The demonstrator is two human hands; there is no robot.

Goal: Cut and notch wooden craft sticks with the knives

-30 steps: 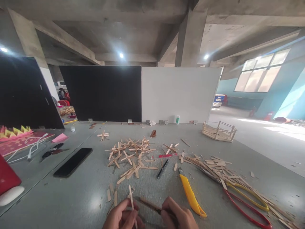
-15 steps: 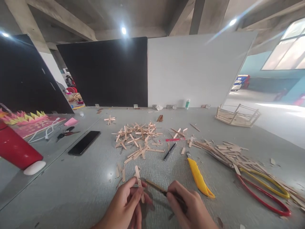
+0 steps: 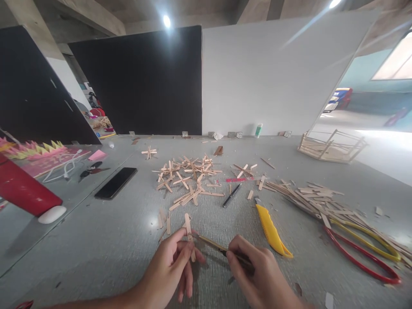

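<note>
Between the thumb and fingers of my left hand (image 3: 172, 268) is a small flat popsicle stick (image 3: 188, 224), its rounded end pointing away from me. My right hand (image 3: 255, 266) is closed around the dark handle of a thin craft knife (image 3: 210, 243). The knife's tip meets the stick's edge near my left fingertips, and a small cut or mark shows there. Loose pieces of popsicle stick (image 3: 168, 223) lie just beyond my left hand. A yellow utility knife (image 3: 272, 229) rests on the table to the right of my right hand.
Crossed sticks (image 3: 189, 171) are heaped mid-table, with a black pen (image 3: 231, 195) beside them. Scissors (image 3: 363, 262) with red and yellow handles lie by a stick pile (image 3: 318, 197) at right. A phone (image 3: 116, 183) and a red bottle (image 3: 27, 184) are left; a fenced wooden model (image 3: 331, 148) stands far right.
The camera view has tilted down and shifted slightly left. The knife tip has come closer to the stick, now touching its edge. Both hands keep their holds.
</note>
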